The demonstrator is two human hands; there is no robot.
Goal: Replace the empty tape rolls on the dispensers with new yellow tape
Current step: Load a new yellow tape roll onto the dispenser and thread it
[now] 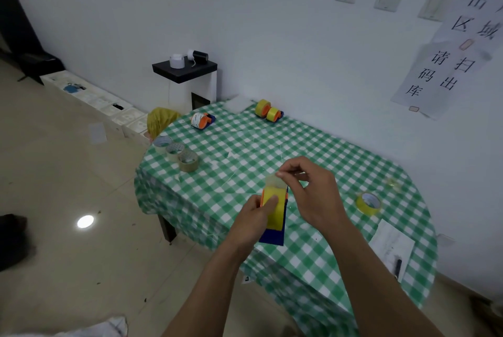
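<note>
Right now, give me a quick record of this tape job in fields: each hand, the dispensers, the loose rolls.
left hand: grips the held dispenser, which carries yellow tape
right hand: pinches the tape end above that dispenser
far dispensers: yellow-loaded pair near the wall; white-roll dispenser to their left
loose rolls: three pale rolls by the left table edge; spare yellow roll on the right
table: green checked cloth
</note>
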